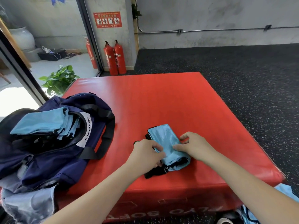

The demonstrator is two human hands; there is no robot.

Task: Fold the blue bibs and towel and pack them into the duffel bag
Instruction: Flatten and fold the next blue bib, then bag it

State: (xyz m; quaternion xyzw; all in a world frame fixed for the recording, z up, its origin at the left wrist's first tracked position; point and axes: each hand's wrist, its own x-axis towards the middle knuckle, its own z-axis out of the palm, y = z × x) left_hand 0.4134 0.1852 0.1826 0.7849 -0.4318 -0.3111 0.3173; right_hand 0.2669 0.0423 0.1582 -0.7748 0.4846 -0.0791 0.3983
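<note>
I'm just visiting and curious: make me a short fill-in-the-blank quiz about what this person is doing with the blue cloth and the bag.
1. Both hands, left hand and right hand, hold a folded blue bib that lies on a padded box coloured ____.
2. The navy duffel bag sits to the person's ____.
3. Inside the open bag lie more folded bibs coloured ____.
4. By the far wall stand ____ fire extinguishers side by side.

Missing words: red; left; blue; two

You have one light-blue bib (165,139) with black trim folded into a narrow strip, lying on the red foam box near its front edge. Further folded blue bibs (42,122) sit in the open navy duffel bag (53,165) at left.
</note>
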